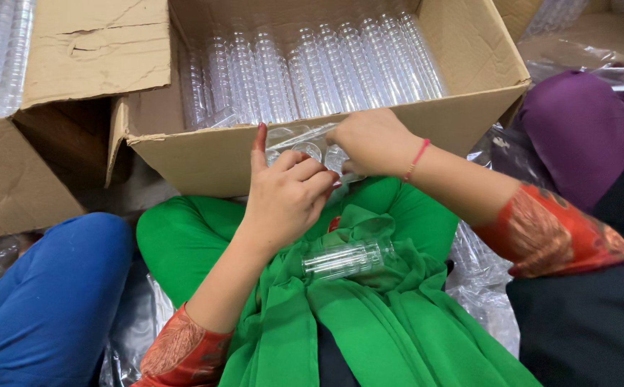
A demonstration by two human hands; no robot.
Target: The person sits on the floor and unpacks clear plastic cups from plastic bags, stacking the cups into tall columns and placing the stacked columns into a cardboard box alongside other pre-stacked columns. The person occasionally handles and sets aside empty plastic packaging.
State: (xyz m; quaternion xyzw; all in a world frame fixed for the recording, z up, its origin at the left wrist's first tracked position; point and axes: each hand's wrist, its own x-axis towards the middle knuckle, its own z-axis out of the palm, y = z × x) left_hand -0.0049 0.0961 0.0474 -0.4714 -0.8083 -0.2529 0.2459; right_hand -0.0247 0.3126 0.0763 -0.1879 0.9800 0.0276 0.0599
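Both my hands met at the rim of the open brown cardboard box (219, 159)

My left hand (287, 195) pinched a small clear plastic cup (307, 150), mouth toward me, while my right hand (373, 141) curled closed on more beside it, probably for nesting; a short stack of clear cups (343, 259) lay sideways on my green-clothed lap (183, 236), long axis running left to right

can't really tell how many small clear plastic cups (310, 149) the left hand (287, 192) and right hand (371, 142) grip, fingers cover them, and the brown cardboard box (212, 154) is cropped up top
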